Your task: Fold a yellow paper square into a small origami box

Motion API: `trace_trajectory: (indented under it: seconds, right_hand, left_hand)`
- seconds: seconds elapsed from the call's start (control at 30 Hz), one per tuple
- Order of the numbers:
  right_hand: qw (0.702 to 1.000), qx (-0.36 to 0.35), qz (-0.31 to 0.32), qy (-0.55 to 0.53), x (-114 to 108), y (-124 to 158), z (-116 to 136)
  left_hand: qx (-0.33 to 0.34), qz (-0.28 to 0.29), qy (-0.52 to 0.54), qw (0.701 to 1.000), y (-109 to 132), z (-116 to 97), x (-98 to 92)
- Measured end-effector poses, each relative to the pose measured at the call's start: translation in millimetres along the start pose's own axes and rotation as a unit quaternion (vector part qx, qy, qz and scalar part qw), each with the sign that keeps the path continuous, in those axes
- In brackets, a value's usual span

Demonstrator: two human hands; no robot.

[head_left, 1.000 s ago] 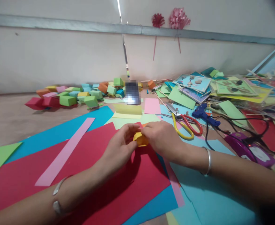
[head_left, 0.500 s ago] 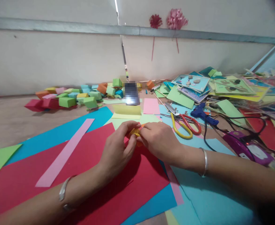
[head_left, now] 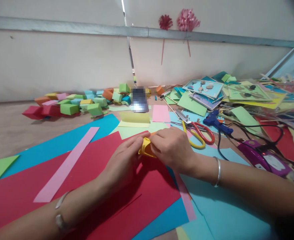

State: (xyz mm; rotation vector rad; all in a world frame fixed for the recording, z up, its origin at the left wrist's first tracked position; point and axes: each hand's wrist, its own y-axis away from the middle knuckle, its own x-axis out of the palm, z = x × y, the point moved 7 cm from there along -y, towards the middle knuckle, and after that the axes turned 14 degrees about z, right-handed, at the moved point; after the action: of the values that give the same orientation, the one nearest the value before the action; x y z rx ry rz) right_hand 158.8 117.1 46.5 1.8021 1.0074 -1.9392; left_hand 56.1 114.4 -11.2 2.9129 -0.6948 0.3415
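Note:
Between my two hands is a small folded piece of yellow-orange paper, with a hollow, box-like opening facing me. My left hand holds its left side, fingers closed along it. The closed fingers of my right hand pinch its right edge. Both hands are above a large red paper sheet, which lies over a blue sheet. A pink paper strip rests on the red sheet, left of my left hand. Scissors with yellow and red handles lie just beyond my right hand.
Several folded paper boxes are piled at the back left. A blue glue gun, its black cable and a purple device lie to the right. Framed cards and paper scraps are heaped at the back right. Light-blue sheets lie under my right arm.
The yellow-orange paper has turned and its hollow opening now shows. My left hand has shifted slightly, its fingers straighter and lying along the paper's side. My right hand still pinches the paper.

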Motion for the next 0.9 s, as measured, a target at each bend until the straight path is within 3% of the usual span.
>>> trace_trajectory:
  seconds: [0.07, 0.13, 0.37, 0.6, 0.9]
  right_hand:
    - [1.0, -0.004, -0.006, -0.006, 0, 1, -1]
    - [1.0, -0.003, 0.003, -0.016, 1, 0, -2]
    - [0.998, -0.015, 0.046, -0.034, 0, -2, 0]
    - [0.996, -0.019, 0.012, -0.082, -3, 0, -6]
    - [0.996, -0.023, -0.055, -0.065, -5, 2, -7]
  left_hand:
    - [-0.034, 0.054, 0.087, 0.994, -4, 9, 5.6]
    - [-0.041, 0.078, 0.111, 0.99, -5, 12, 8.1]
    - [-0.01, 0.051, 0.098, 0.994, -5, 9, 4.3]
    - [-0.027, -0.004, 0.121, 0.992, -3, 15, -0.7]
    - [-0.004, 0.044, 0.117, 0.992, -2, 20, 6.0]
